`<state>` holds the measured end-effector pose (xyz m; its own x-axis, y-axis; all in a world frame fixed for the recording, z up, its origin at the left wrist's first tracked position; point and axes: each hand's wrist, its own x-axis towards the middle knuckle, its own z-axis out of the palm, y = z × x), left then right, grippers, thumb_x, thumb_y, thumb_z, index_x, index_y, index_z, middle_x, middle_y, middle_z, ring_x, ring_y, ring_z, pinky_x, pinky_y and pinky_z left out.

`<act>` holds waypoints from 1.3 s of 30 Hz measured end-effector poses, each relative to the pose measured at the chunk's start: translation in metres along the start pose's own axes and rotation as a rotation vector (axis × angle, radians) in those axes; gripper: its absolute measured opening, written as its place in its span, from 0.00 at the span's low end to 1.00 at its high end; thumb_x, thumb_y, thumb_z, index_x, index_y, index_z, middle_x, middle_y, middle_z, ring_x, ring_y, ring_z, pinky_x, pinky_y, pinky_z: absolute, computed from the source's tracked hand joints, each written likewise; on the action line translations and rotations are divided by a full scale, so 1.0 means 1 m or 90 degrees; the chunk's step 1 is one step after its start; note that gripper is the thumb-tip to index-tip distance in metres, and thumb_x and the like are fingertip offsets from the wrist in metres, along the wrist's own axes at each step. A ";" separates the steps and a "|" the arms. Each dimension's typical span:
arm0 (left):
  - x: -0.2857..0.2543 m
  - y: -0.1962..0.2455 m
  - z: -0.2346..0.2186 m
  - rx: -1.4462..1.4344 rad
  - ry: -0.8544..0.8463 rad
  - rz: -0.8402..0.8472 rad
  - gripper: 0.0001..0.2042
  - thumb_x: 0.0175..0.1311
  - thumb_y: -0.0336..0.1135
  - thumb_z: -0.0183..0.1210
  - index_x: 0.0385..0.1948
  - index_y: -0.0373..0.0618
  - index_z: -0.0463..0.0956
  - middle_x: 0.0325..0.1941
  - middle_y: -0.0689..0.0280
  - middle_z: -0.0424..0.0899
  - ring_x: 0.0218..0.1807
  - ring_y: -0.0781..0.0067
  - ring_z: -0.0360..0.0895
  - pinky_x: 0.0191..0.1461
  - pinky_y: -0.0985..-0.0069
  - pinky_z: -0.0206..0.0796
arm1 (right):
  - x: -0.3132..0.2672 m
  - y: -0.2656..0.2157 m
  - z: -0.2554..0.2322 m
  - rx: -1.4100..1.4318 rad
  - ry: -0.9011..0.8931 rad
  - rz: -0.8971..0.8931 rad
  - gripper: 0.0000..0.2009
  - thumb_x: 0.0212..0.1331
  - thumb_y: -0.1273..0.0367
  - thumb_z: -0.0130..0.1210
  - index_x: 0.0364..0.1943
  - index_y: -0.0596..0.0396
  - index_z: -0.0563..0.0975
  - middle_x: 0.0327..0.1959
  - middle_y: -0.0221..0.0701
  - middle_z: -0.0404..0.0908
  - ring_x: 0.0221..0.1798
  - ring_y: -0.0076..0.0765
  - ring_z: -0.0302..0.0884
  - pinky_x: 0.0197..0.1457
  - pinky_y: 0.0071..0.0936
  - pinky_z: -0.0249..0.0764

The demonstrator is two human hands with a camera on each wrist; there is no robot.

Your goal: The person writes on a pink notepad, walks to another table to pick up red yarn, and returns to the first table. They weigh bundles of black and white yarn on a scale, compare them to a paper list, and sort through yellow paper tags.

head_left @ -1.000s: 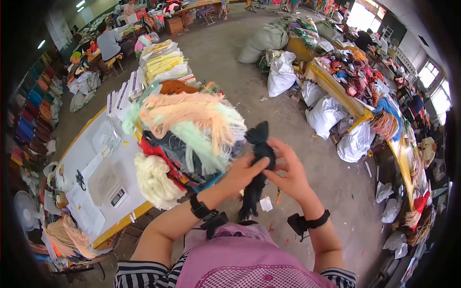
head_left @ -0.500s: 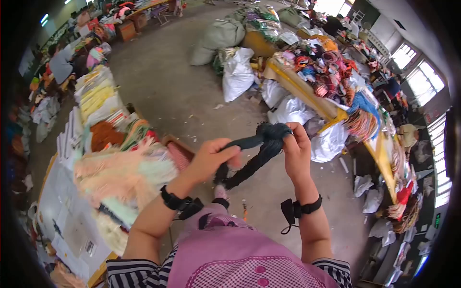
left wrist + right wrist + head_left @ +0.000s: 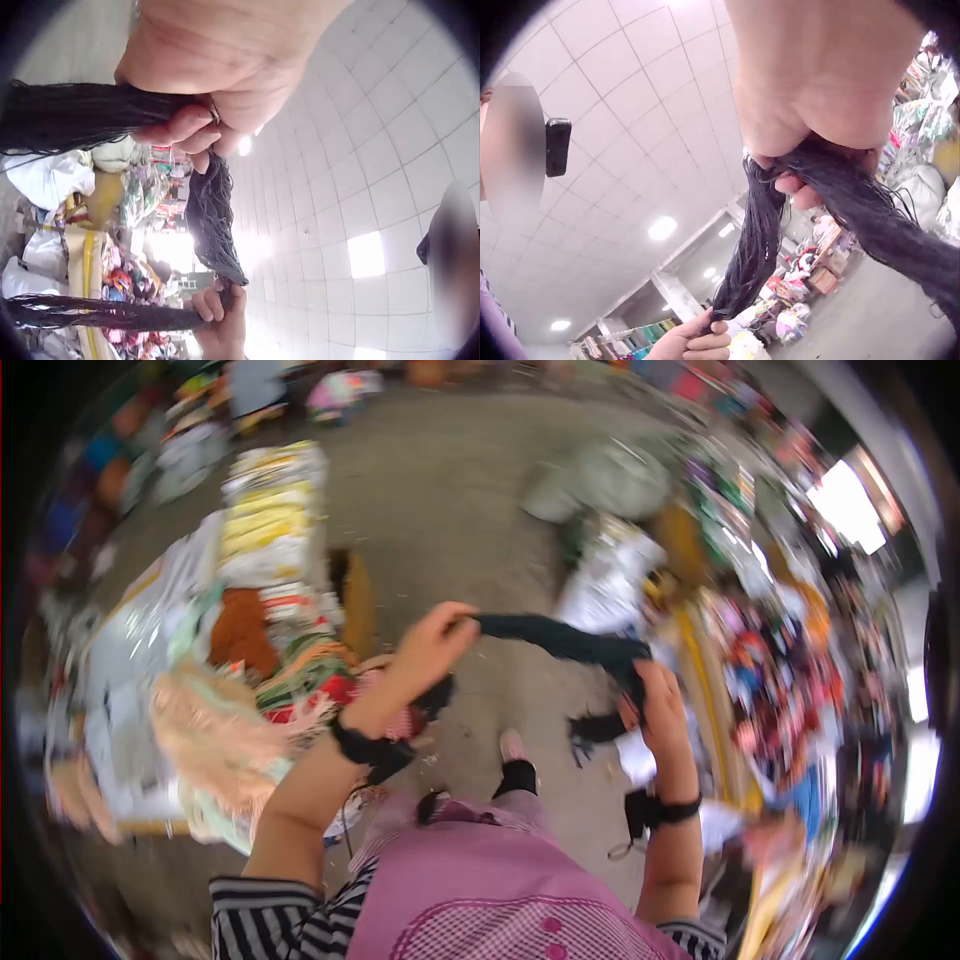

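Note:
A skein of dark yarn point(image 3: 560, 638) stretches between my two hands in the head view. My left hand point(image 3: 435, 650) grips one end with curled fingers. At the other end, my right hand point(image 3: 665, 710) holds the skein in a fist. The left wrist view shows the taut span of black strands point(image 3: 214, 217) between the hands, with loose lengths hanging from both. Seen from the right wrist, a thick bundle of yarn point(image 3: 877, 217) drops away below the right hand's fingers.
To the left stands a table point(image 3: 120, 700) heaped with peach yarn point(image 3: 215, 725) and a rust-brown bundle point(image 3: 242, 632). White and yellow packets point(image 3: 270, 520) are stacked behind. On the right are silver sacks point(image 3: 610, 575) and a long yellow-edged table point(image 3: 705, 700) piled with coloured yarn.
The hands have moved apart, and the skein, bunched together at first, is now pulled out between them. The head view has swung right, then partly back left.

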<state>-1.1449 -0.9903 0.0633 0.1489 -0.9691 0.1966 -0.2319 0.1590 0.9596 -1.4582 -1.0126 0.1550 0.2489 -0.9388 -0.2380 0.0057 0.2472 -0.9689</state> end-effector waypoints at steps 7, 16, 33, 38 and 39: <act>0.047 0.016 0.020 -0.018 -0.299 -0.203 0.17 0.68 0.49 0.57 0.31 0.42 0.79 0.26 0.72 0.77 0.29 0.80 0.72 0.35 0.76 0.67 | 0.161 -0.020 0.053 0.084 -0.547 0.367 0.37 0.67 0.39 0.35 0.59 0.60 0.72 0.24 0.35 0.81 0.14 0.29 0.73 0.18 0.21 0.66; 0.115 0.002 -0.038 -0.542 -0.109 -0.066 0.39 0.60 0.52 0.63 0.71 0.48 0.55 0.54 0.64 0.78 0.57 0.72 0.72 0.51 0.75 0.68 | 0.313 -0.042 0.162 -0.074 -1.015 0.338 0.29 0.59 0.58 0.62 0.59 0.62 0.70 0.45 0.39 0.83 0.43 0.35 0.82 0.48 0.27 0.77; 0.158 -0.077 -0.195 -0.957 0.221 0.200 0.45 0.64 0.62 0.54 0.72 0.77 0.25 0.71 0.39 0.56 0.52 0.46 0.81 0.18 0.84 0.69 | 0.505 0.039 0.475 -0.258 -0.933 0.096 0.18 0.65 0.69 0.55 0.57 0.60 0.72 0.55 0.33 0.78 0.57 0.27 0.74 0.60 0.26 0.70; 0.142 -0.094 -0.203 -0.822 0.293 0.208 0.41 0.62 0.64 0.54 0.73 0.55 0.49 0.68 0.35 0.59 0.52 0.41 0.80 0.16 0.82 0.71 | 0.529 0.094 0.568 -0.372 -0.890 -0.277 0.25 0.59 0.66 0.60 0.58 0.64 0.70 0.52 0.44 0.79 0.52 0.39 0.79 0.55 0.33 0.73; 0.143 -0.094 -0.206 -0.774 0.355 0.202 0.40 0.62 0.61 0.56 0.68 0.44 0.56 0.66 0.35 0.62 0.51 0.45 0.81 0.18 0.82 0.73 | 0.535 0.106 0.582 -0.374 -0.908 -0.267 0.25 0.59 0.66 0.60 0.58 0.64 0.70 0.52 0.44 0.79 0.52 0.39 0.79 0.55 0.33 0.73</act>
<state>-0.9033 -1.1047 0.0423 0.6771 -0.7038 0.2149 0.6094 0.7000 0.3722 -0.7605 -1.3494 -0.0364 0.9879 0.1517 -0.0326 0.0309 -0.3981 -0.9168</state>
